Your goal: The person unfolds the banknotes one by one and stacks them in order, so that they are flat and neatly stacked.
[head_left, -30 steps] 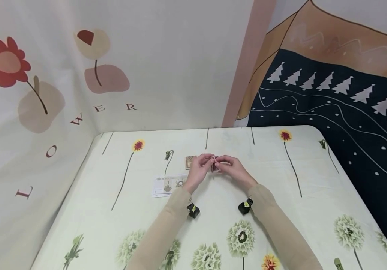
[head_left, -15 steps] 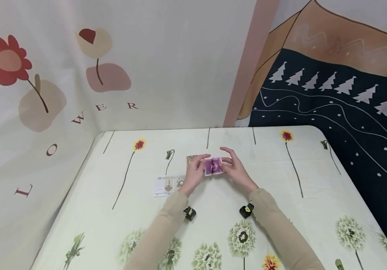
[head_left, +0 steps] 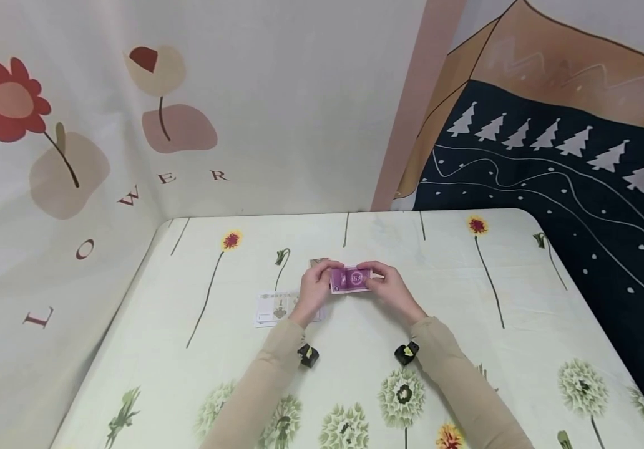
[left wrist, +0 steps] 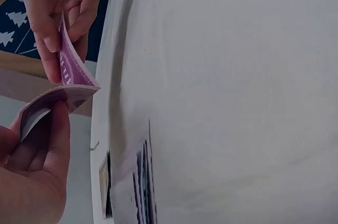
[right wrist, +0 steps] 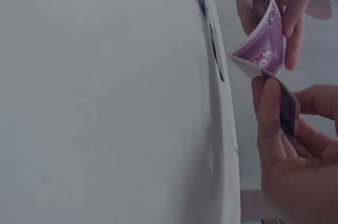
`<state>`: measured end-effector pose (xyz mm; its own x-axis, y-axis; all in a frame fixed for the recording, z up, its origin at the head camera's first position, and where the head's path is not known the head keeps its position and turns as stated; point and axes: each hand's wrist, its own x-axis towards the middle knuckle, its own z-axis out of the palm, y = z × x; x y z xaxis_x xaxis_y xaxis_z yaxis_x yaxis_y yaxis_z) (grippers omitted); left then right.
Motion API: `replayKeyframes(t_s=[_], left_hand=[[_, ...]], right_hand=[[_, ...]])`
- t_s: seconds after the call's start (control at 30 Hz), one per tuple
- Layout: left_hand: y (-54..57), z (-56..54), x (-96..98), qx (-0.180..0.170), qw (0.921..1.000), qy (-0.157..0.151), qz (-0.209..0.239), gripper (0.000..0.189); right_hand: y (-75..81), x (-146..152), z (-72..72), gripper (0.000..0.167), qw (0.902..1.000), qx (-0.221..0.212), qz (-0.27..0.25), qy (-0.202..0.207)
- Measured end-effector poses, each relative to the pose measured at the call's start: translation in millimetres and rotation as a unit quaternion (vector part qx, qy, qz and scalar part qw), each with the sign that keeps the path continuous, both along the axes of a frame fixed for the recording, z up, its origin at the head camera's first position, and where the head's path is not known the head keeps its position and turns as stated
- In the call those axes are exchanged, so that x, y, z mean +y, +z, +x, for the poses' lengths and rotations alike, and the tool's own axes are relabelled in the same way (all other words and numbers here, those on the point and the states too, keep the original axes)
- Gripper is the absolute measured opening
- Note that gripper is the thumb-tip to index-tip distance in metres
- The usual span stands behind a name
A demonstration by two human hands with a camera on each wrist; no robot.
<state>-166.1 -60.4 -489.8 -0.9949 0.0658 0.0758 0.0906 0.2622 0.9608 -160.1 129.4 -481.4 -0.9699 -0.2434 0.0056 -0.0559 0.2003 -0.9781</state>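
Note:
A purple toy banknote (head_left: 350, 280) with a crease across its middle is stretched between both hands, raised off the table. My left hand (head_left: 315, 290) pinches its left end, and my right hand (head_left: 394, 290) pinches the right end between thumb and fingers. Seen in the right wrist view, the banknote (right wrist: 264, 49) carries a 5 and a cartoon face, and it bends in a V along the fold. Beside and partly under my left hand lies a stack of pale notes (head_left: 268, 308). Behind that hand, a small tan note (head_left: 318, 261) is mostly hidden.
A pale tablecloth (head_left: 535, 312) with printed flowers covers the table. White curtain fabric (head_left: 277, 125) with flower and letter prints hangs behind and at the left. Dark cloth with white tree prints (head_left: 524, 162) hangs at the right.
The folded purple banknote has been opened out and now shows its printed face. My left hand has moved left and my right fingers have closed back onto the note's edge.

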Motion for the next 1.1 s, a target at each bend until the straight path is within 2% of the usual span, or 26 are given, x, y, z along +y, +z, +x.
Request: replayKeyframes(t_s=[0.1,0.23,0.33,0.53,0.77,0.97,1.1], left_hand=[[0.3,1.8,-5.1,-0.014,0.9999,0.002,0.006,0.027],[-1.2,4.4,-13.6,-0.038,0.9992,0.008,-0.004,0.026],[-1.7,6.2,-19.4,-0.055,0.9985,0.0,-0.005,0.024],[-2.0,10.3,-30.8,-0.076,0.9965,-0.021,0.027,0.031],[-3.0,11.2,-43.8,-0.078,0.9964,-0.02,0.029,0.032],[-4.9,8.8,-57.7,-0.073,0.9965,-0.035,0.02,0.033],[-5.9,7.5,-69.1,-0.082,0.995,-0.047,0.033,0.031]], right_hand=[[-15.1,-1,-4.6,0.037,0.9997,-0.017,-0.012,-0.009],[-22.2,-6,-4.6,0.038,0.9993,-0.023,-0.018,-0.022],[-23.2,-9,-3.1,0.038,0.9989,-0.023,-0.022,-0.033],[-23.0,-17,-0.9,0.036,0.9983,-0.024,-0.02,-0.048],[-21.9,-25,0.7,0.038,0.9979,-0.036,-0.019,-0.05],[-22.3,-32,0.8,0.038,0.9977,-0.037,-0.022,-0.053],[-21.4,-38,0.3,0.037,0.9972,-0.034,-0.029,-0.06]])
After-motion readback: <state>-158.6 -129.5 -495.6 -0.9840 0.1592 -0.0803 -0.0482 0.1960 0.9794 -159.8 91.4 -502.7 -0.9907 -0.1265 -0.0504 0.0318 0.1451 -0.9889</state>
